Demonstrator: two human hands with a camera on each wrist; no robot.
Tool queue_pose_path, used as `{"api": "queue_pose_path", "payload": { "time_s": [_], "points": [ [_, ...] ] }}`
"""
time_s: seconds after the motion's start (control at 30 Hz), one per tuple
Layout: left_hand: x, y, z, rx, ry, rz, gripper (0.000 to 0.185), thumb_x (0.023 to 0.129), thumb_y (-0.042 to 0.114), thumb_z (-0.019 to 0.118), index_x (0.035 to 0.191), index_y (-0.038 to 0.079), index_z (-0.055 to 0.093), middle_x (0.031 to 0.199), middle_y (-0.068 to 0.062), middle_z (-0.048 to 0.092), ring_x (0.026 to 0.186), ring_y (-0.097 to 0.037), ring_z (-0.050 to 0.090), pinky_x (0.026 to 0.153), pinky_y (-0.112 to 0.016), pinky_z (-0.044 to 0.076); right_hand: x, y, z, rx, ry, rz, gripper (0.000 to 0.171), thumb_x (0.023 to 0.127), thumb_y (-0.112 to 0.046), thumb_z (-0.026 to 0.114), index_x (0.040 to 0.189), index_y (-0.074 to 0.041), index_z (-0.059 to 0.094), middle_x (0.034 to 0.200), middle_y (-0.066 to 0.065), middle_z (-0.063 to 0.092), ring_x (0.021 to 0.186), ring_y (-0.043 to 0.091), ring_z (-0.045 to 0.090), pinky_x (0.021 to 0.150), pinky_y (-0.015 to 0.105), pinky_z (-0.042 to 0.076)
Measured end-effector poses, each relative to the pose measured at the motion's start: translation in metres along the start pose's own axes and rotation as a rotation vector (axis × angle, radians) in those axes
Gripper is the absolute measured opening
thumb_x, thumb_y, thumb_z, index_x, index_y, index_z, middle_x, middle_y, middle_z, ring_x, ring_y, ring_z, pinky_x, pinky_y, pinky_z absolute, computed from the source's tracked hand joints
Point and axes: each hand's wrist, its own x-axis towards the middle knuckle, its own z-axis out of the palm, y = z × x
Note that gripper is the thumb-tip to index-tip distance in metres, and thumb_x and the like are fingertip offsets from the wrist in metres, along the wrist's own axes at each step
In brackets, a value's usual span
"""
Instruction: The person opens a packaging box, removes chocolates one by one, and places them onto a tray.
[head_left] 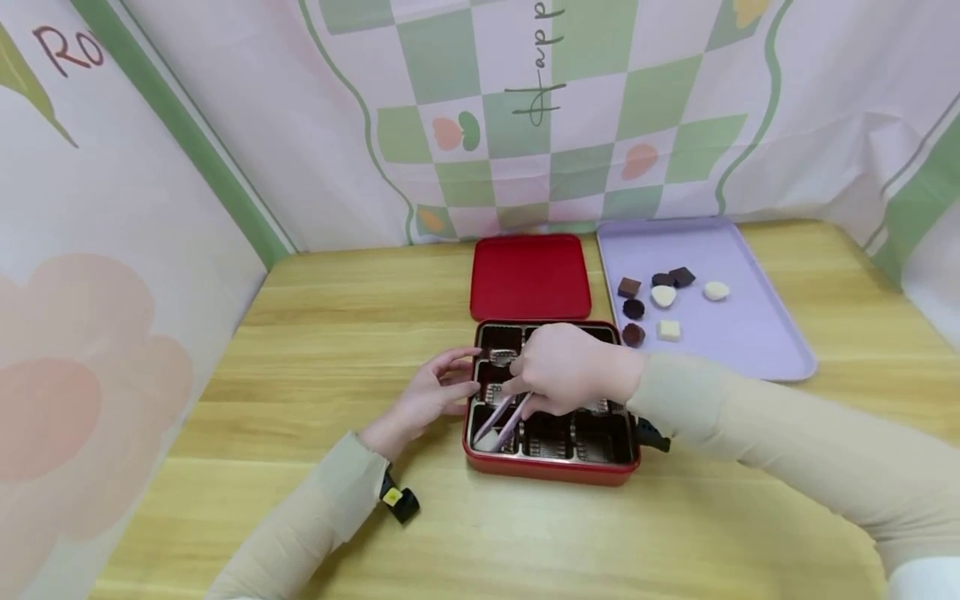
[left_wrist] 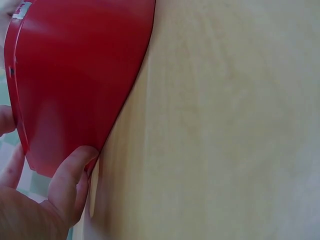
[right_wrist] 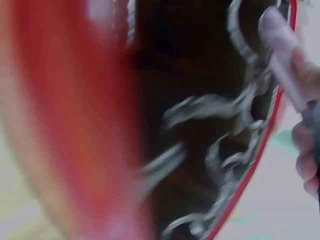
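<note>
My right hand (head_left: pixel 562 367) reaches over a red box (head_left: pixel 551 473) and grips light purple tongs (head_left: pixel 514 422). Between the tips is a white chocolate piece (head_left: pixel 488 441), low in the front-left compartment of the box's dark divided insert (head_left: pixel 547 442). The right wrist view is blurred but shows the tongs (right_wrist: pixel 287 65) beside the fingers. My left hand (head_left: pixel 429 393) rests against the box's left side, fingers at the rim. In the left wrist view, fingertips touch the red wall (left_wrist: pixel 80 75) near its lower edge and rim.
A red lid (head_left: pixel 531 277) lies behind the box. At the back right, a lavender tray (head_left: pixel 750 333) bears several dark, brown and white chocolates (head_left: pixel 663 297). The wooden table (head_left: pixel 337 317) ends at a patterned cloth (head_left: pixel 517 108) behind and at the left.
</note>
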Motion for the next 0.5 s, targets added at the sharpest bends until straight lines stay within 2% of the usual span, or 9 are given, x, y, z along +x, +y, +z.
{"api": "queue_pose_path", "payload": {
  "time_s": [0.23, 0.5],
  "points": [
    [0.0, -0.002, -0.001, 0.027, -0.017, 0.001, 0.054, 0.087, -0.003, 0.058, 0.138, 0.011, 0.046, 0.133, -0.021, 0.047, 0.114, -0.029, 0.055, 0.079, -0.039, 0.059, -0.016, 0.013, 0.014, 0.145, 0.138, -0.018, 0.027, 0.083, -0.043, 0.068, 0.097, -0.021, 0.073, 0.077, -0.01, 0.067, 0.062, 0.007, 0.062, 0.052, 0.027, 0.051],
    [0.0, -0.001, -0.001, 0.02, 0.012, 0.006, 0.055, 0.085, -0.005, 0.059, 0.136, 0.012, 0.048, 0.131, -0.018, 0.05, 0.11, -0.026, 0.058, 0.076, -0.037, 0.06, -0.03, 0.018, 0.019, 0.217, 0.223, 0.03, 0.027, 0.084, -0.041, 0.067, 0.097, -0.019, 0.074, 0.077, -0.008, 0.069, 0.059, 0.007, 0.062, 0.048, 0.024, 0.05]
  ]
}}
